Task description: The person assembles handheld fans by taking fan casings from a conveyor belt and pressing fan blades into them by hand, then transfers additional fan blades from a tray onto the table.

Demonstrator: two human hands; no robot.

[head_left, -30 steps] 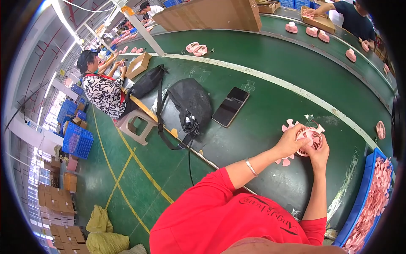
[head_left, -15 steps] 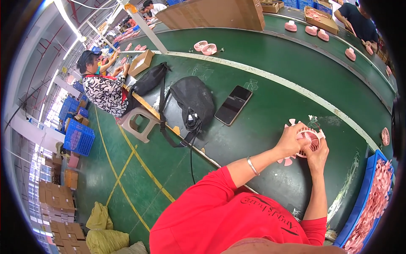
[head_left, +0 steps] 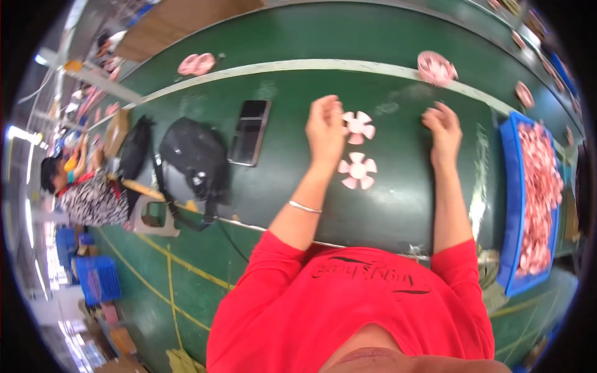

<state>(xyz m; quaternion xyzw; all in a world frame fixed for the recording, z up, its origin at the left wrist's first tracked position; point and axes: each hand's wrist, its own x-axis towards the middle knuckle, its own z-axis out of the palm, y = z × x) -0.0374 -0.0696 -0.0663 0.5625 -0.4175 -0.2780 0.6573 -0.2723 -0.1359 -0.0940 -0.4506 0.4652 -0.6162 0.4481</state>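
My left hand (head_left: 324, 127) is over the green worktop with its fingers curled in; whether anything is inside them is hidden. Close by its fingers lies a pink five-bladed fan blade (head_left: 359, 127), and a second fan blade (head_left: 357, 170) is nearer to me. To the right, my right hand (head_left: 443, 132) hovers with loosely bent, parted fingers and nothing seen in them. Beyond it, a round pink fan housing (head_left: 436, 68) rests at the white strip along the belt, with lighter pink blades showing inside. Both hands are slightly blurred.
A blue bin (head_left: 511, 205) full of pink parts stands at the right. To the left are a phone (head_left: 250, 132), a black bag (head_left: 194, 158) and a seated co-worker (head_left: 93, 193). Pink fan parts (head_left: 196, 64) lie on the belt (head_left: 323, 31) beyond the white strip (head_left: 311, 65).
The fan housing has left my hands and now sits by the white strip. My hands have moved apart, uncovering both fan blades. The whole view has swung to the right.
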